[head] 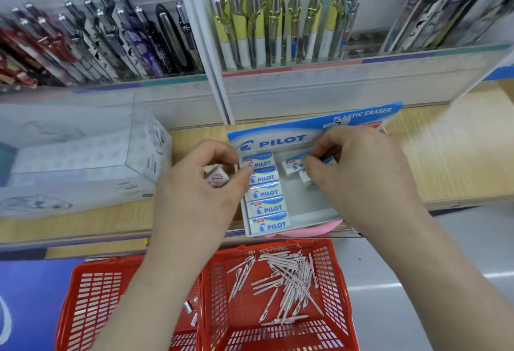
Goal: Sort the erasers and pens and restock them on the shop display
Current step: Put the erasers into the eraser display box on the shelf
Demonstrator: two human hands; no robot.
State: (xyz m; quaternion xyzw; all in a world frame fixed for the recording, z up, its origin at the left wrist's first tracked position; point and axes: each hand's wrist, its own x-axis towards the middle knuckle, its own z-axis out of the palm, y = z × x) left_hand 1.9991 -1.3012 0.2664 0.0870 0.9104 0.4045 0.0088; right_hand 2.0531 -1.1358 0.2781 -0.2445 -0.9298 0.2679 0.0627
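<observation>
Just left of the white-and-blue cardboard Pilot display box (pixel 281 138), a small white block eraser printed with a red circle (pixel 216 179) lies on the wooden shelf beneath the left hand (pixel 194 186). That hand's fingers are curled, with thumb and forefinger tips at the box's left wall. I cannot tell whether they grip anything. A careless sweep could push the block eraser off the shelf, or it could end up in the Pilot box, where it likely does not belong.

Along the box's left wall, a column of five blue-sleeved white Pilot erasers (pixel 267 193) lies flat. A nudge from the left thumb could skew the top ones.

In front of the box, a red plastic mesh basket (pixel 335 281) holds a heap of pale pink pens (pixel 286 278). An eraser fumbled over the front wall would drop among them.

In the box's right half, two loose sleeved erasers (pixel 292 167) lie askew. The right hand (pixel 361 175) pinches the upper one between thumb and fingertips. If it is set down crooked, the second column probably won't pack square.
</observation>
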